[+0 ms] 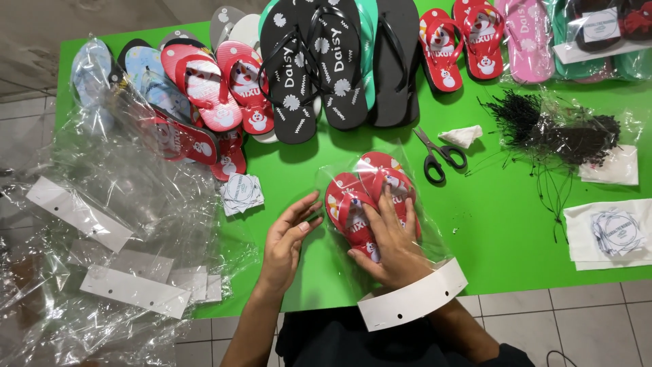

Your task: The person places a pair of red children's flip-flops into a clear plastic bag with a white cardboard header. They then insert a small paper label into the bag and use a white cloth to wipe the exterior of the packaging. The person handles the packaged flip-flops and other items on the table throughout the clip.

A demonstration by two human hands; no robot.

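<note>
A pair of small red flip-flops with a cartoon print lies inside a clear plastic bag on the green table. My right hand is inside the bag, pressing flat on the flip-flops. The bag's white card header lies over my right wrist at the table's near edge. My left hand rests with fingers apart on the bag's left edge, just beside the flip-flops.
Rows of red, black, green and pink flip-flops line the far edge. Black scissors, a heap of black ties, round paper tags and loose clear bags with white headers surround the work spot.
</note>
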